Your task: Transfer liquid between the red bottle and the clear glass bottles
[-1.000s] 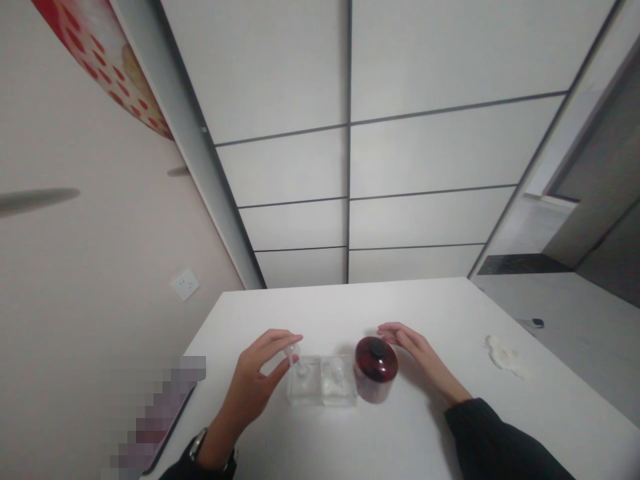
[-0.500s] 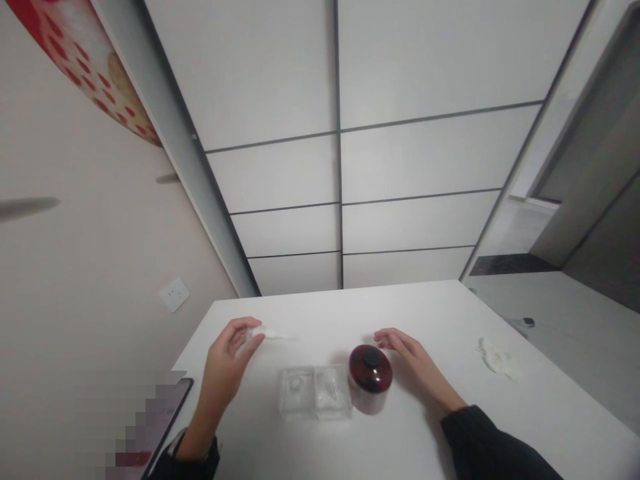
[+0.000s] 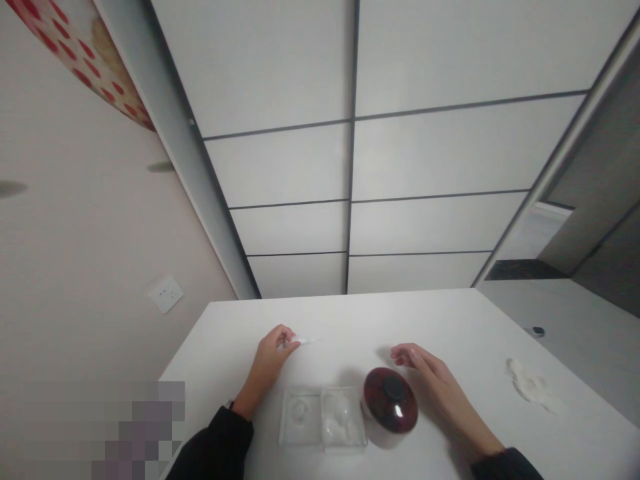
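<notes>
Up on the left part of the table, my left hand (image 3: pixel 274 353) is closed, thumb and fingers pinching a small white piece with a thin pale tip (image 3: pixel 306 341) that points right. Its exact kind is too small to make out. My right hand (image 3: pixel 431 375) rests just behind and right of a round jar with a glossy dark red lid and black knob (image 3: pixel 390 403). Its fingers are loosely bent with nothing visible in them. A clear box with two square compartments (image 3: pixel 303 437) sits left of the jar, small clear items inside.
Crumpled white tissue (image 3: pixel 531 387) lies near the right edge of the white table (image 3: pixel 240 320). Behind stand white panelled sliding doors (image 3: pixel 290 167). A wall socket (image 3: pixel 167 294) is on the left wall. The lower left is blurred by pixel blocks.
My left hand has moved right with the white piece, now above the clear box. The view has shifted, so the jar, box and right hand appear lower and further right.
</notes>
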Tool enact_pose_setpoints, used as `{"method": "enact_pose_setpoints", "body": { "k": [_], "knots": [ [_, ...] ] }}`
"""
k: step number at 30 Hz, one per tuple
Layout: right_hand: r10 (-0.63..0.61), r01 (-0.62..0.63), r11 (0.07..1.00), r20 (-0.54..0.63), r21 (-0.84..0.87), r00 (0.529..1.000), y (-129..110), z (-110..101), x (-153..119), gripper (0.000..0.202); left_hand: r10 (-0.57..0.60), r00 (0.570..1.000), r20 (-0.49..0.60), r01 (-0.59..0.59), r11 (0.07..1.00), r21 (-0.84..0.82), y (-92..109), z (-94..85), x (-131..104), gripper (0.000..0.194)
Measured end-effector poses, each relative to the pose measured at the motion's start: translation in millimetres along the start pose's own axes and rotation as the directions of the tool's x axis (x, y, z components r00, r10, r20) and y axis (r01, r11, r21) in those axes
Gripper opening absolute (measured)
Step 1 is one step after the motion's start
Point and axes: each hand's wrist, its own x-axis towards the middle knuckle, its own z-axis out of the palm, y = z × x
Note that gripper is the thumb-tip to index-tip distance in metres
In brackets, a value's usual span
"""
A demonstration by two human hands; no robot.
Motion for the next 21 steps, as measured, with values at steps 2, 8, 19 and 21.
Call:
{"method": "enact_pose_setpoints", "body": {
  "k": [2,8,19,21],
  "knots": [
    [0.012,-0.012,1.000,-0.007,-0.014,1.000,-5,1,-1,0.068,0.004,1.000,0.029,-0.005,0.999,0.036,-2,-1.3,0,0.016],
    [0.024,-0.027,0.997,-0.032,-0.076,0.999,-11,2,-6,0.069,0.025,0.994,0.106,-0.035,0.995,0.092,-7,-1.4,-2,0.028],
    [-0.305,0.340,0.864,0.152,-0.372,0.940,-129,2,-25,0.030,0.123,0.965,0.230,-0.142,0.988,0.066,1,-15.0,-13,0.056],
    [-0.355,0.518,0.712,0.393,-0.474,0.848,-165,22,-30,0.018,0.140,0.968,0.208,-0.158,0.985,0.071,3,-16.3,-13,0.049]
  ]
}}
